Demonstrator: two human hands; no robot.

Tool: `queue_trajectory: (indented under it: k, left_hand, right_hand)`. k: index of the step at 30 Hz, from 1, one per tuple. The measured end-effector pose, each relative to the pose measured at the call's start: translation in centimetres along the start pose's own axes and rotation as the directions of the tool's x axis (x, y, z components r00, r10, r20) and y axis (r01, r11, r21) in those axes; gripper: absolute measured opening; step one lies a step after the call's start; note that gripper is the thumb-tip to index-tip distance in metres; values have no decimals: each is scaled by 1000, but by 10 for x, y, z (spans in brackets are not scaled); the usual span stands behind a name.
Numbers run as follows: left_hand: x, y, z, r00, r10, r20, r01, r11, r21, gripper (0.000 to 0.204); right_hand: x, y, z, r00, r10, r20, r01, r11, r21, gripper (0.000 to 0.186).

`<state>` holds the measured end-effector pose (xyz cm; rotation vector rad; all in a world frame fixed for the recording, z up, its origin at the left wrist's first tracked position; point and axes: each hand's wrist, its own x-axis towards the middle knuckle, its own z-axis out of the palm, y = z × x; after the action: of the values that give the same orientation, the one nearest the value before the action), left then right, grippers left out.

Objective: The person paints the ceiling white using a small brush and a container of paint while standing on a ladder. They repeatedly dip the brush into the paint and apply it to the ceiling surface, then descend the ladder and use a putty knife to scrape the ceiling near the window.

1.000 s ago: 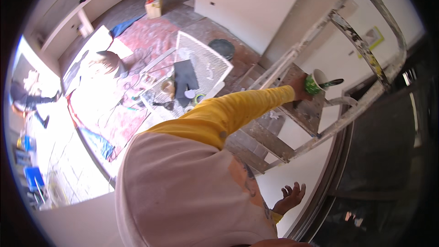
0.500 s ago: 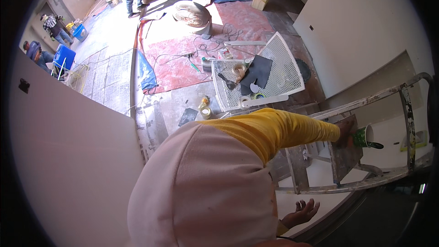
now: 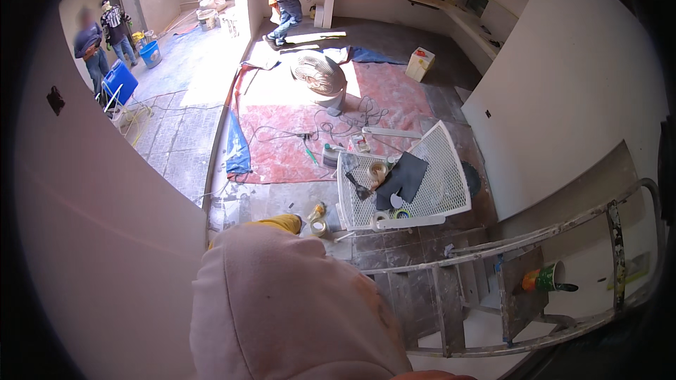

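Note:
Neither of my hands shows its fingers. Part of a yellow sleeve (image 3: pixel 282 222) sticks out beyond the pale pinkish cloth of my hooded top (image 3: pixel 282 302), which hides much of the lower middle. At the right, a paint-spattered stepladder (image 3: pixel 449 302) carries a green and orange cup (image 3: pixel 546 278) on its platform (image 3: pixel 517 302). A dark handle (image 3: pixel 567 287) pokes out of the cup's mouth. No hand touches the cup.
A white mesh table (image 3: pixel 440 183) holds a dark sheet (image 3: pixel 403 181) and tape rolls. Beyond it, a fan (image 3: pixel 318 74) and loose cables lie on a red tarp (image 3: pixel 282 158). A person (image 3: pixel 284 0) stands behind; two more are far left. White walls flank me.
The view has tilted up and shows more of the far room. The yellow-sleeved arm has drawn back from the cup, leaving it on the ladder. The other, open hand has left the picture.

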<state>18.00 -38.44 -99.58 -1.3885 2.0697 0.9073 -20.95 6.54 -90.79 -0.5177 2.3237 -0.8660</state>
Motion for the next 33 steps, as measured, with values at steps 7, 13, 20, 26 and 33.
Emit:
queue_trajectory:
  k: [7,13,20,26,33]
  left_hand:
    - [-2,-123,56,986,-109,128,127,982,-137,51]
    - [49,-147,50,975,74,207,-67,997,-40,48]
    - [142,-67,-19,941,277,-194,-335,848,-411,54]
    - [170,-17,-93,879,437,-190,-461,880,-112,50]
    - [149,124,-136,696,707,-128,-709,704,30,46]
  right_hand:
    - [14,-5,63,987,95,128,-68,978,-196,43]
    - [-14,-32,82,994,110,26,-102,969,-224,42]
    - [1,-108,104,990,-143,-1,131,906,-402,46]
    - [15,-83,122,977,-187,-103,131,906,-403,43]
    - [-16,-76,102,981,-53,-187,-6,954,-299,41]
